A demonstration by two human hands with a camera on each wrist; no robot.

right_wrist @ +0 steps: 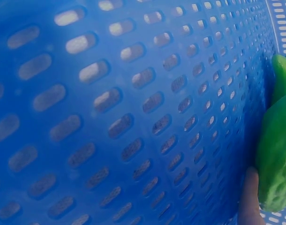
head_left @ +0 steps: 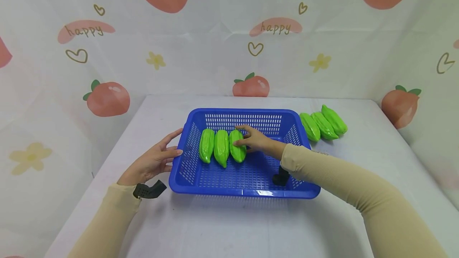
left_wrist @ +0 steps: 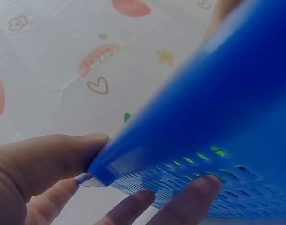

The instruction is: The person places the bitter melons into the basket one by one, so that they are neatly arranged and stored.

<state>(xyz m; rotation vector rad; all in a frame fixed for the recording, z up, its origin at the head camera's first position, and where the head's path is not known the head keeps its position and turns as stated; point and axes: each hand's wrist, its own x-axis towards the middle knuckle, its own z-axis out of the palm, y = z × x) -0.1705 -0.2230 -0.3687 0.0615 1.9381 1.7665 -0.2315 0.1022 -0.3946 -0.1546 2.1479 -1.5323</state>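
In the head view, a blue plastic basket (head_left: 244, 192) with slotted walls stands on the table. Three bright green, ridged vegetables that look like bitter melons lie side by side in its left half: the left one (head_left: 206, 146), the middle one (head_left: 222, 150) and the right one (head_left: 236, 156). My right hand (head_left: 257, 140) reaches inside and holds the right bitter melon, thumb and fingers about its upper part. My left hand (head_left: 152, 160) grips the basket's left rim; in the left wrist view its thumb (left_wrist: 58, 157) meets the rim while other fingers touch the slotted outer wall.
Three more green bitter melons (head_left: 324, 126) lie on the white table (head_left: 229, 230), just beyond the basket's right side. A white cloth backdrop (head_left: 201, 59) printed with fruit, hearts and flowers rises behind and beside the table.
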